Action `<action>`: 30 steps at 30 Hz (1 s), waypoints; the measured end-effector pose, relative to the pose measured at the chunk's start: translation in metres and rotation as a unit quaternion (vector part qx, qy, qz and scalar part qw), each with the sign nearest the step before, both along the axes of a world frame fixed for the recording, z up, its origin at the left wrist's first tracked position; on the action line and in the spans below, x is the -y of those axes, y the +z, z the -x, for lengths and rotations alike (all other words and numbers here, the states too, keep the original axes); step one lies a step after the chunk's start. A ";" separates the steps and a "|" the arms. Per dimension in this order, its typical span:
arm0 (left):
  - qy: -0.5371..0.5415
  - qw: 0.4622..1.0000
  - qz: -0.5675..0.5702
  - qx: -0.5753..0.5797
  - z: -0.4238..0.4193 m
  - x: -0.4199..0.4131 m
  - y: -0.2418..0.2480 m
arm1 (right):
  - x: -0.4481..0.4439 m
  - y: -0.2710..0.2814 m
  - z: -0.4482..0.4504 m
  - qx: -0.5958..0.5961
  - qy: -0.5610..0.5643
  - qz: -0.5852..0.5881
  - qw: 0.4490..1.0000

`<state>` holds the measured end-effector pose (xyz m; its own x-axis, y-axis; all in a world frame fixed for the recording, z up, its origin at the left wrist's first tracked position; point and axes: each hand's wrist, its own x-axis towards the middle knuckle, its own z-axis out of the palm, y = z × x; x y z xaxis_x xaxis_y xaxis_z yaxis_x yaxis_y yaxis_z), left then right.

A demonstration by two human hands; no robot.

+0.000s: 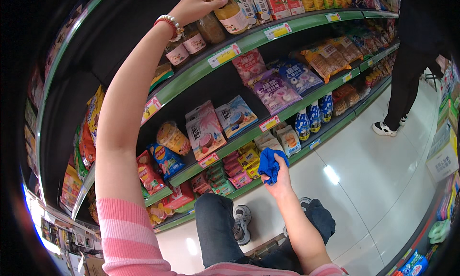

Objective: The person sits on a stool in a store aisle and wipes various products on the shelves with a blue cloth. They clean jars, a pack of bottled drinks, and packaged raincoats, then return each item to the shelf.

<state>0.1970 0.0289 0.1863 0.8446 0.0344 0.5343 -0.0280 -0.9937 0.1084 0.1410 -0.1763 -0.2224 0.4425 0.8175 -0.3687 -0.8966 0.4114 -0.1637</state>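
Note:
My left hand (196, 5) reaches up to the upper shelf, its fingers around the lid end of a glass jar (235, 21) with yellowish contents and a pale label. The jar tilts, with its base near the shelf's front edge; whether it touches the shelf I cannot tell. Beside it, under my wrist, stand several labelled glass jars (194, 42), partly hidden by my hand and forearm. My right hand (282, 177) is lower, in front of the bottom shelf, and clutches a crumpled blue cloth (268, 164).
White-and-blue cartons (251, 5) and red cartons (277, 4) adjoin the jar. Snack pouches (205, 130) and a plastic cup (173, 137) occupy the middle shelf (222, 150). Below are blue bottles (302, 125). A person in dark trousers (404, 78) stands in the tiled aisle (345, 204) at right.

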 end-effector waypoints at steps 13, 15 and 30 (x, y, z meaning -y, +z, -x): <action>0.208 0.955 -0.208 -0.049 -0.069 -0.077 -0.005 | -0.001 0.009 -0.007 -0.026 -0.013 0.017 0.999; 0.226 0.946 -0.226 -0.062 -0.069 -0.078 -0.004 | 0.000 0.010 -0.007 -0.028 -0.011 0.016 0.999; 0.253 0.936 -0.220 -0.103 -0.088 -0.096 0.000 | -0.004 0.010 -0.005 -0.046 -0.012 0.008 0.999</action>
<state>0.2853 0.1253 0.1860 0.8665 0.2735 0.4176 0.4351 -0.8239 -0.3633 0.1463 -0.1721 -0.2128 0.4261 0.8005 -0.4215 -0.8977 0.4317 -0.0875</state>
